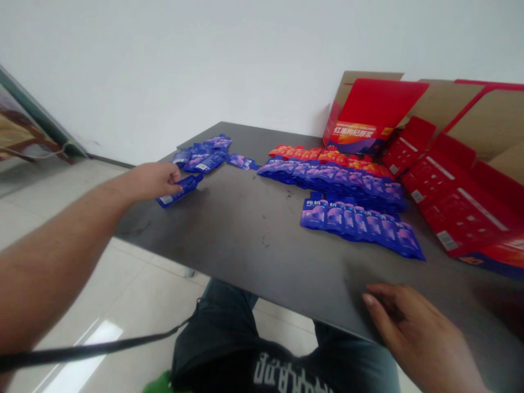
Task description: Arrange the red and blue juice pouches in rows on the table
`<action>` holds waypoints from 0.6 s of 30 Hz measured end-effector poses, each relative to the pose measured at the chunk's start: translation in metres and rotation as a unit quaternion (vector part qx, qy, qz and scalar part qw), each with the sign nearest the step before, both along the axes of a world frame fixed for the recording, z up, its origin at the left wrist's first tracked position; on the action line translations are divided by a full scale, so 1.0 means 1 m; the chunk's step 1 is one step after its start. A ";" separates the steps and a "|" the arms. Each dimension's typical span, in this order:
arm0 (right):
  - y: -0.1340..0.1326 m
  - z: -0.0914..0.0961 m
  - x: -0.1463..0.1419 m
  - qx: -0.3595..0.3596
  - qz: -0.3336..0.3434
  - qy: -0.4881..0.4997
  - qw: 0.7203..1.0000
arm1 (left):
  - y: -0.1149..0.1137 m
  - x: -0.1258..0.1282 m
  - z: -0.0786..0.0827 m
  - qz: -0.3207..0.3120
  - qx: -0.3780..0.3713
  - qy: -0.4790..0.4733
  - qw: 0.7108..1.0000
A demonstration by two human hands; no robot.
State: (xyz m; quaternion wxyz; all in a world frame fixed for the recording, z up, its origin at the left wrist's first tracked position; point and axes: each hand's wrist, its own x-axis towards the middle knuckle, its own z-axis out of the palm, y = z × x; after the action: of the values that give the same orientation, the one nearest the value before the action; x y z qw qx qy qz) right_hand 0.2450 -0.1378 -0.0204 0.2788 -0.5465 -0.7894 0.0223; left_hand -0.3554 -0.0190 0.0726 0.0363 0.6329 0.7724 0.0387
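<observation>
Between its thumb and fingers my left hand (pixel 158 179) pinches a blue pouch (pixel 186 188) at the table's left side. Just beyond it is a loose heap of blue pouches (pixel 204 155), with one single pouch (pixel 242 161) lying to the heap's right. My right hand (pixel 409 322) is by the near right edge, thumb and fingers apart, holding nothing. Ahead of it lies an overlapping row of blue pouches (pixel 360 222), front faces up. Farther back are a longer overlapping row of blue pouches (pixel 327 173) and a row of red-orange pouches (pixel 301 153).
Red cartons (pixel 458 191) with raised flaps stand along the table's right side, and another open red box (pixel 360 117) is at the back corner. The dark grey table (pixel 229 234) meets a white wall (pixel 184 65). A dark strap (pixel 135 343) crosses the lower left.
</observation>
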 end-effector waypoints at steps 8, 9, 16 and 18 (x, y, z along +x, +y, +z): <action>-0.001 0.012 -0.006 0.010 0.022 -0.001 1.000 | -0.019 0.136 -0.027 -0.172 -0.005 0.114 0.978; -0.002 0.012 -0.006 0.013 0.026 -0.003 1.000 | -0.022 0.152 -0.029 -0.189 -0.005 0.108 0.976; -0.003 0.008 0.000 0.020 0.044 -0.022 0.999 | -0.026 0.196 -0.029 -0.232 0.012 0.040 0.972; -0.003 0.008 -0.001 0.026 0.047 -0.021 0.998 | -0.023 0.189 -0.030 -0.197 0.026 0.036 0.979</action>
State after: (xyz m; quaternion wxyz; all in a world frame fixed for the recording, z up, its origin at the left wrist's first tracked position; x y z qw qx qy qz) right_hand 0.2445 -0.1408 -0.0123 0.2743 -0.5016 -0.8205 0.0036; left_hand -0.1665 -0.0421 0.0428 -0.0009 0.7743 0.6321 0.0285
